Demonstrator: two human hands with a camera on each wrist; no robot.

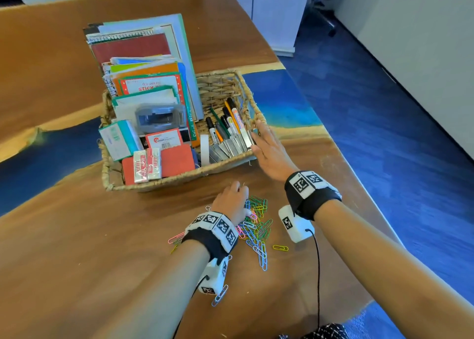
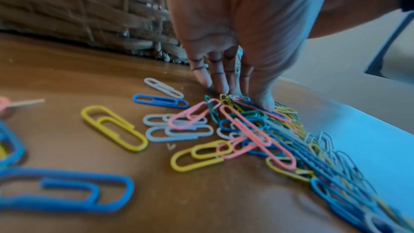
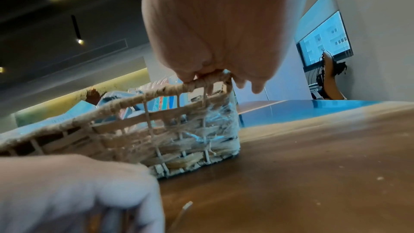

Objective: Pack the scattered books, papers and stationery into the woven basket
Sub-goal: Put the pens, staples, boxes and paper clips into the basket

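The woven basket [image 1: 225, 165] sits mid-table, with bare wood in front and the table [image 1: 341, 156] edge just off to its right. Books [image 1: 143, 56] stand upright at the back-left; markers [image 1: 228, 120] lie along the right side, erasers [image 1: 147, 168] at the front. Loose paper clips [image 1: 256, 225] lie heaped on the wood, just in front of the basket. The right hand [image 1: 269, 148] reaches flat to the basket's near right corner, fingertips on the rim, gripping nothing. The left hand [image 1: 232, 202] hangs over the clips, straight fingers [image 2: 218, 79] pressing down into the heap.
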